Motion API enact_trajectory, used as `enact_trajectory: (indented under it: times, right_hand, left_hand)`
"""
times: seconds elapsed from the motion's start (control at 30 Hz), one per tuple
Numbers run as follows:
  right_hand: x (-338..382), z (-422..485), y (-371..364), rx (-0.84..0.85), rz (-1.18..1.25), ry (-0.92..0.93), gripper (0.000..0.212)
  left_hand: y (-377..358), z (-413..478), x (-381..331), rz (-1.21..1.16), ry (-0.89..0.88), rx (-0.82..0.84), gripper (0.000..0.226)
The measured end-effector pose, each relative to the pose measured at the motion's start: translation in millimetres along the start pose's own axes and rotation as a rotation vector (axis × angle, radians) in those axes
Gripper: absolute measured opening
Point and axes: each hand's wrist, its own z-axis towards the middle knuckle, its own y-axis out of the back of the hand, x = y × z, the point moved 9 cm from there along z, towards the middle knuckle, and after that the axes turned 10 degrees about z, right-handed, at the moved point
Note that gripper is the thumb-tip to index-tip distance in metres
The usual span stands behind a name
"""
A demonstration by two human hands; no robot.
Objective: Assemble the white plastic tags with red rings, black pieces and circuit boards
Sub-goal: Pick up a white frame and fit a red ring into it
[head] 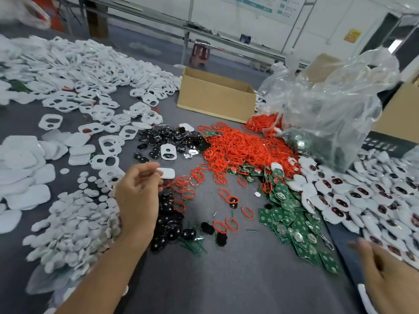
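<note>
White tags (90, 71) lie heaped from nine to eleven o'clock, one tag (167, 173) pinched in the left hand (138, 193) near centre. Red rings (244, 141) pile at two o'clock, with black pieces (167, 137) scattered at their nine o'clock. Green boards (294, 223) overlap flat at four o'clock.

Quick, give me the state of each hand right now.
Left hand: fingers curled, pinches a white piece.
Right hand: open, holds nothing, blurred.

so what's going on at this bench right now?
A person is assembling tags by hand. The left hand pinches a white tag piece over the black pieces. The right hand, blurred, looks open and empty beside the assembled tags at the right. Heaps of red rings and green circuit boards lie mid-table.
</note>
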Motion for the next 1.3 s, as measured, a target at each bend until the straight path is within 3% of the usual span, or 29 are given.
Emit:
enact_trajectory:
  times: [0.27, 0.43, 0.57, 0.73, 0.97, 1.03, 1.2, 1.3]
  right_hand:
    - [177, -8, -124, 0.295, 0.320, 0.485, 0.021]
    - [263, -3, -195, 0.494, 0.332, 0.611, 0.032]
    - [320, 12, -241, 0.504, 0.264, 0.665, 0.022]
    - [335, 27, -280, 0.466, 0.085, 0.530, 0.039]
    - [320, 31, -251, 0.420, 0.343, 0.451, 0.006]
    - [310, 27, -238, 0.486, 0.430, 0.439, 0.008]
    - [288, 3, -206, 0.764, 0.667, 0.428, 0.006]
    - [290, -16, -194, 0.898, 0.683, 0.551, 0.007]
  left_hand:
    - [9, 4, -5, 0.020, 0.002, -0.035, 0.032]
    - [8, 2, -6, 0.088, -0.015, -0.030, 0.033]
    - [10, 3, -3, 0.117, -0.006, -0.049, 0.032]
    - [10, 4, -4, 0.153, -0.015, -0.058, 0.031]
    - [10, 4, -6, 0.073, -0.022, -0.056, 0.019]
    - [5, 2, -10, 0.027, -0.051, -0.017, 0.007]
    - [-17, -4, -22, 0.032, -0.167, 0.189, 0.042]
    - [-29, -7, -21, 0.088, -0.198, 0.328, 0.035]
